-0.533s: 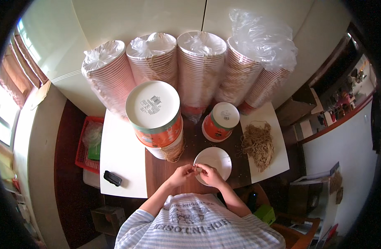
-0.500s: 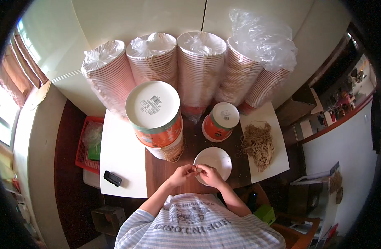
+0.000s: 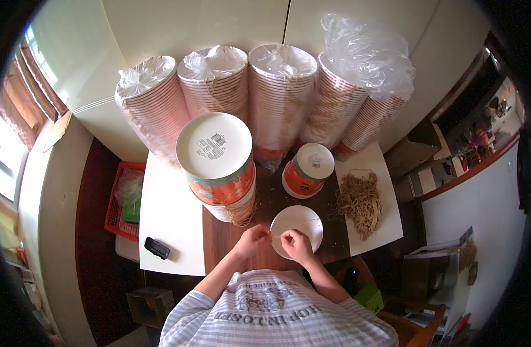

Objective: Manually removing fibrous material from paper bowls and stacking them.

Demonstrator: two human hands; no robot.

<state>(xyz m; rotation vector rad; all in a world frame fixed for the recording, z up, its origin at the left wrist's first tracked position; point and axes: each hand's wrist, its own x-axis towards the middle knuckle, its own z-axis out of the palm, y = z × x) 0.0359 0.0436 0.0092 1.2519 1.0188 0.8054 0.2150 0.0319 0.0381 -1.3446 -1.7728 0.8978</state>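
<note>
My left hand point(image 3: 254, 240) is pinched closed at the left rim of a round white container point(image 3: 309, 222), open at the top like a bowl or paper tub. Just right of it, my right hand point(image 3: 298, 246) is also pinched, over the container. A thin pale strand point(image 3: 277, 236), like twine, runs between my fingertips. To the right lies a tangled heap of tan twine point(image 3: 359, 201). Ahead on the left stands a stack of upturned orange-and-white paper tubs point(image 3: 222, 188), with tan strands point(image 3: 242, 211) hanging on its side. A smaller upturned tub point(image 3: 306, 184) stands ahead of the container.
Several tall stacks of paper tubs in clear plastic point(image 3: 281, 98) line the table's back against a pale wall. A small black case point(image 3: 157, 248) lies on the white left tabletop point(image 3: 172, 214). Beyond that edge is a red basket point(image 3: 118, 199). A wooden chair point(image 3: 416, 324) stands lower right.
My hands have drawn slightly apart, the right one moving right. The thin strand now shows between them. The tubs and the twine heap stay in place.
</note>
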